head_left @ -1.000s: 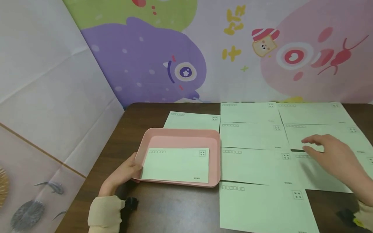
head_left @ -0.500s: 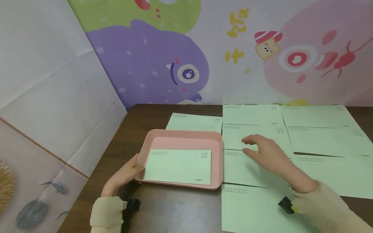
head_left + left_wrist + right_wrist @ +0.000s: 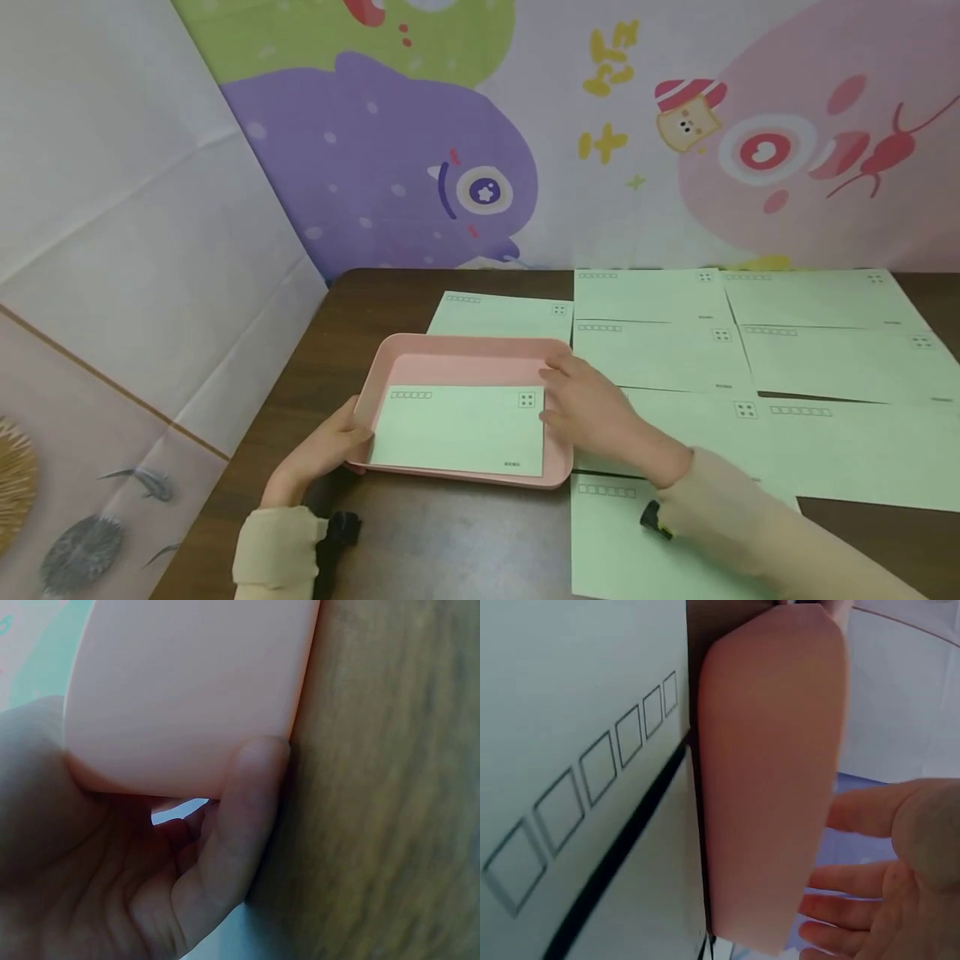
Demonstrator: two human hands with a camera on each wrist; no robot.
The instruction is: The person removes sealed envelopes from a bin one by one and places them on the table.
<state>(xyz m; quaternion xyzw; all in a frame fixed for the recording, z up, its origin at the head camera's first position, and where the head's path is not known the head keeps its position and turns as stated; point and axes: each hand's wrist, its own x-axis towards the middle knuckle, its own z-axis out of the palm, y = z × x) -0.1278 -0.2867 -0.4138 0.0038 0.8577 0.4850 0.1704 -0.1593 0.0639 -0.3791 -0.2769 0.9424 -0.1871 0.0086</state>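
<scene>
In the head view a pink tray (image 3: pixel 465 346) stands on the table with a pale green envelope (image 3: pixel 457 433) lying in it. My left hand (image 3: pixel 318 446) grips the tray's left end, thumb over the rim; the left wrist view shows fingers (image 3: pixel 251 795) curled against the tray's outer wall (image 3: pixel 187 690). Over the tray's right rim reaches my right hand (image 3: pixel 592 412), its fingertips close to the envelope's right edge. Seen from the right wrist, the fingers (image 3: pixel 847 881) extend past the tray's side wall (image 3: pixel 772 787) and hold nothing visible. Whether they touch the envelope I cannot tell.
Several more pale envelopes (image 3: pixel 645 358) lie in rows right of the tray, some overlapping. One envelope (image 3: pixel 502 311) is partly hidden behind the tray. Dark wooden table (image 3: pixel 442 542) shows in front. A cartoon-printed cloth (image 3: pixel 420 167) hangs behind.
My right hand has swept left from above the right-hand envelopes to the tray's right rim. My left hand stays on the tray. The view has shifted slightly.
</scene>
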